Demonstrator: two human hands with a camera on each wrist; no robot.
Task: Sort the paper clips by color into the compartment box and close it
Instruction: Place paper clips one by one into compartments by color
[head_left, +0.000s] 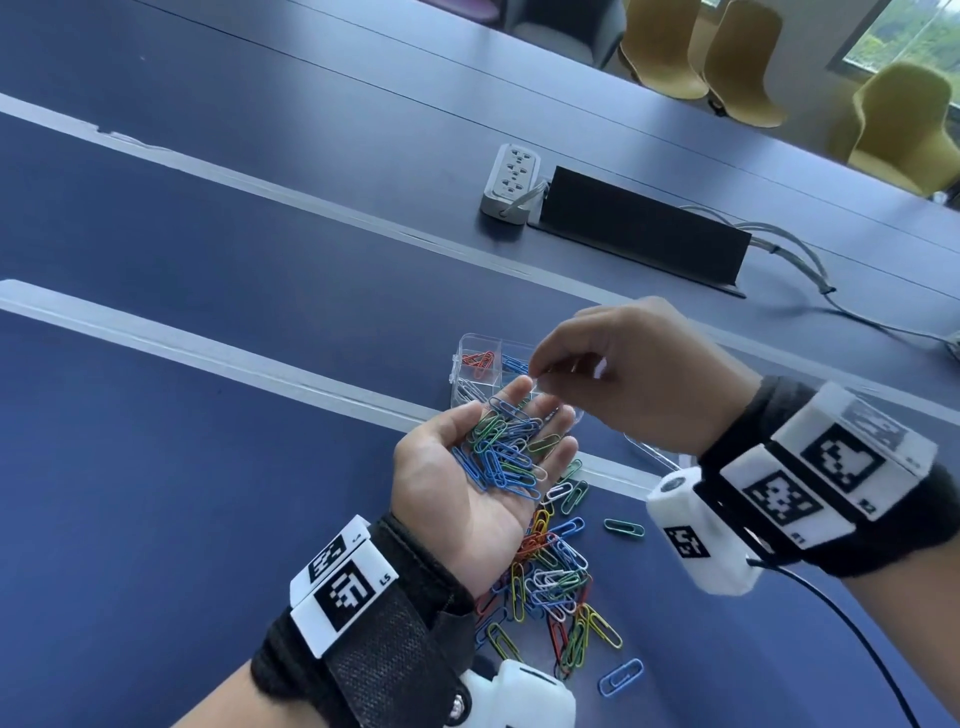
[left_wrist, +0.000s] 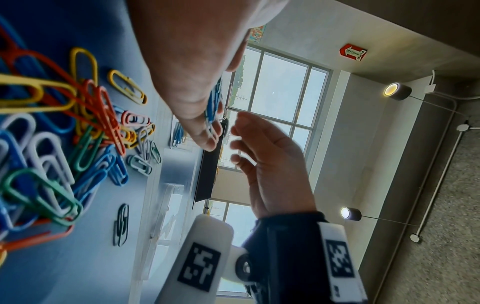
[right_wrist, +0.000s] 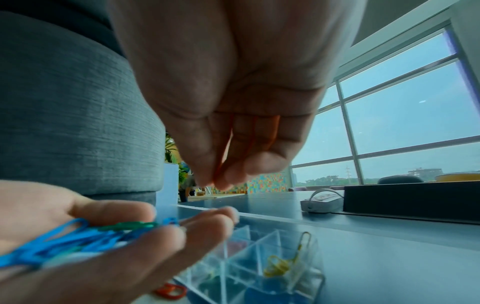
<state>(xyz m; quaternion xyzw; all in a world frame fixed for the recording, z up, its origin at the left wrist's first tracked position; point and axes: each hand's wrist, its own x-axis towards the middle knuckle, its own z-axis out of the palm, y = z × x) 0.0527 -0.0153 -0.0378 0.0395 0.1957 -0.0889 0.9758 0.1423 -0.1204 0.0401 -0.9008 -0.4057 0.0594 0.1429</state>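
**Now sorting: a red clip waits above the box**

Mostly blue and green paper clips (head_left: 501, 452) lie in a heap on the upturned palm of the left hand (head_left: 467, 483), whose fingers are relaxed and spread just over the clear compartment box (head_left: 475, 371). The box stands open on the blue table (head_left: 208, 467); red clips sit in one cell, blue in the one beside it, and the right wrist view shows yellow ones in another. Just above the left fingertips, the right hand (head_left: 639, 379) holds its fingers together on an orange-red clip (right_wrist: 249, 139). A bigger mixed pile (head_left: 550, 577) still lies on the table near the left wrist.

I judge that the sorting is in its middle. The next move calls for carrying the pinched clip over the red cell and releasing it there, without shaking the loaded palm. Closing the box comes much later.
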